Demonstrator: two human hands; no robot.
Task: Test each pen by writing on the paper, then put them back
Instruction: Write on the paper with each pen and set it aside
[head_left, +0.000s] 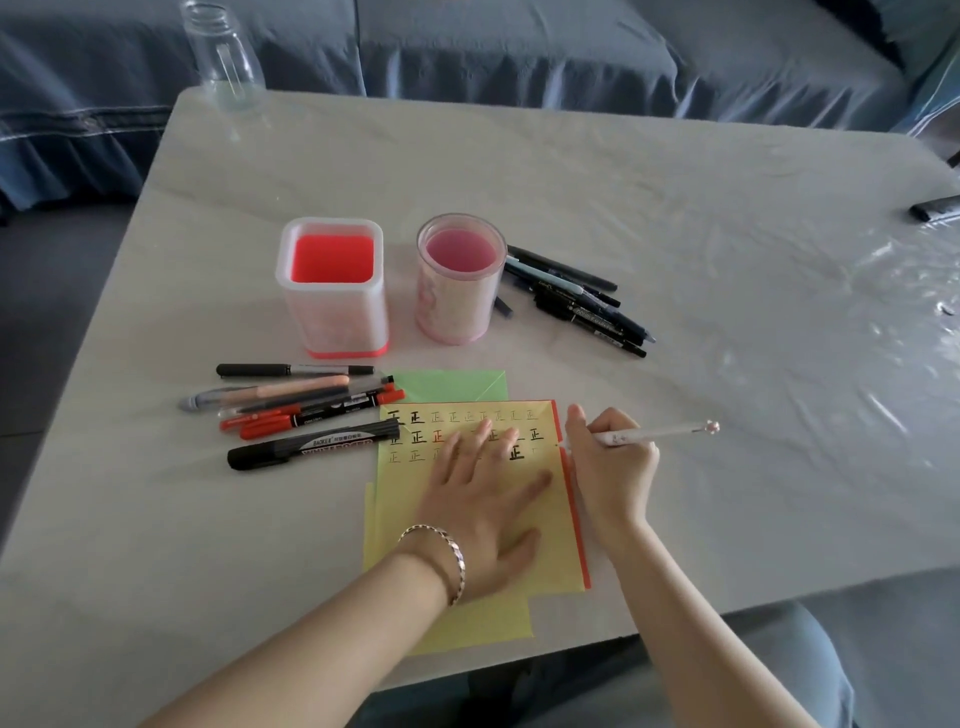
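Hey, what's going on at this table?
A person is testing pens on yellow paper. The left hand presses flat on the sheet, which carries rows of characters. The right hand holds a white pen at its right edge. The square pen holder and round pen holder stand empty; loose pens lie left of the paper, more pens right of the round one.

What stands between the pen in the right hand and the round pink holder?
Nothing visible does. The white pen in the right hand has only flat paper and bare table before the round holder.
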